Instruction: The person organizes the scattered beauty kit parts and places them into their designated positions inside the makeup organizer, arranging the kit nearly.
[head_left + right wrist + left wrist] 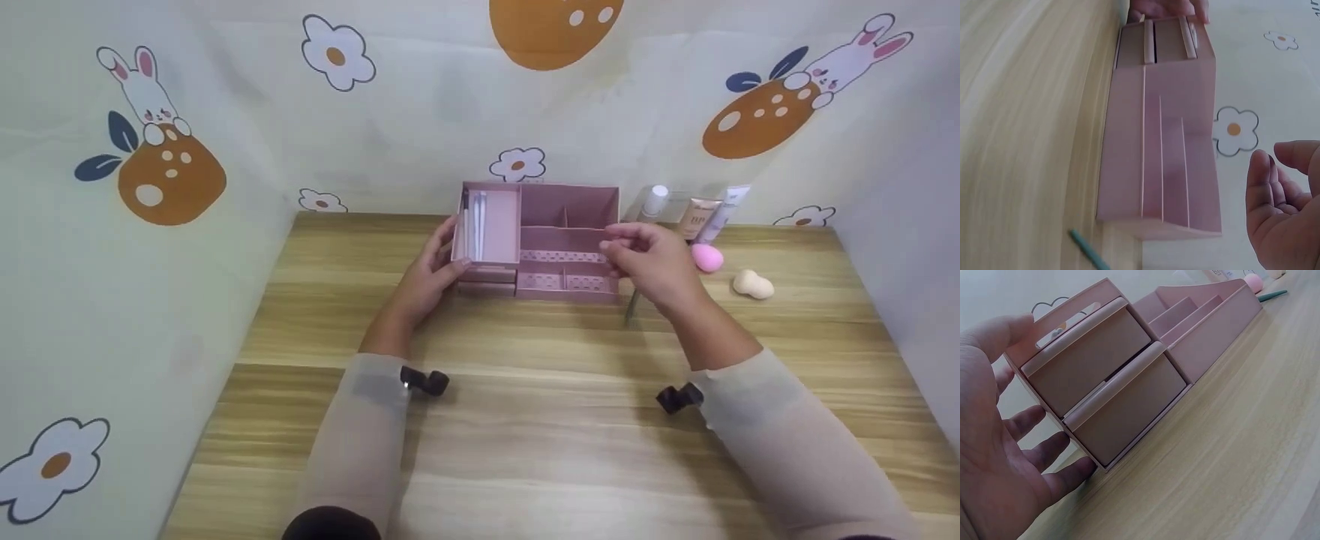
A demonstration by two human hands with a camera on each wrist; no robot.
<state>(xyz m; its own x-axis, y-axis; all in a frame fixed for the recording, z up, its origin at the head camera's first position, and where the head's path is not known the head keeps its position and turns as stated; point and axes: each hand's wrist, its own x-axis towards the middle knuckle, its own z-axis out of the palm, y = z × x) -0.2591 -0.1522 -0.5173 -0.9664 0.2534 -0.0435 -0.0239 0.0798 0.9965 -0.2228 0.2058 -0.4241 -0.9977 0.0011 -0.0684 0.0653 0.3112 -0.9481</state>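
Observation:
A pink makeup organizer (566, 295) stands at the back of the wooden table, with two drawers at its left and stepped compartments at its right. My left hand (429, 274) holds its left end, thumb on the upper front edge and fingertips along the side. In the left wrist view those drawers (1131, 416) face the camera, pushed in. Several slim white sticks (478, 225) lie in the top tray (504, 229). Over the organizer's right end hovers my right hand (656, 262), fingers loosely bent, nothing between thumb and fingertips in the right wrist view (1286, 208).
A thin green stick (632, 306) lies beside the organizer's front right corner. To the right stand a white-capped bottle (657, 196), a beige tube (697, 217) and a white tube (727, 214). Nearby are a pink sponge (707, 258) and a beige sponge (753, 285). Behind hangs a patterned curtain (420, 127).

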